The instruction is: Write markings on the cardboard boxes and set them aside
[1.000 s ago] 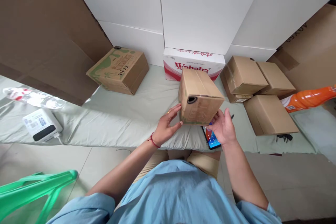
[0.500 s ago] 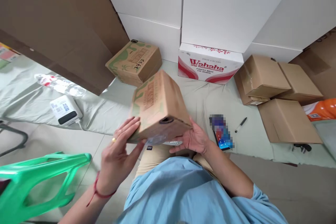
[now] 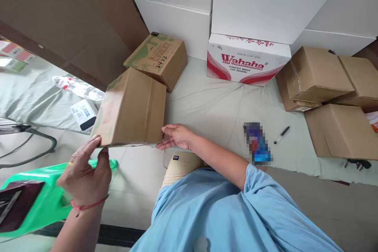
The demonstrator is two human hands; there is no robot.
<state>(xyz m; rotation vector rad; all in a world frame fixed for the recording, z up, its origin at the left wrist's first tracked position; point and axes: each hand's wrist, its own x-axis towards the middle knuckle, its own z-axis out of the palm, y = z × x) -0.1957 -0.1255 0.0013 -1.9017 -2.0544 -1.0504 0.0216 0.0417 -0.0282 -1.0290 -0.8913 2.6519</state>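
A brown cardboard box [image 3: 138, 110] with green print on its left face is held between my two hands, over the front left part of the cloth-covered table. My left hand [image 3: 88, 169] pinches the box's near left corner, thumb beneath and fingers on the side. At the lower right edge, my right hand [image 3: 175, 137] supports the box with its fingers; the fingertips are partly hidden at the underside. Just behind stands another green-printed cardboard box [image 3: 159, 57], marked 2422 by hand.
On the table [image 3: 201, 106] are a white-and-red Wahaba carton [image 3: 248, 63], a phone [image 3: 256, 143], a pen [image 3: 282, 134] and stacked brown boxes [image 3: 321, 75]. A plastic bottle [image 3: 78, 88] and white device [image 3: 84, 114] lie left. A green stool [image 3: 44, 173] stands below.
The held box has moved left with both hands and turned, so a plain brown side now faces me. My view has shifted slightly.
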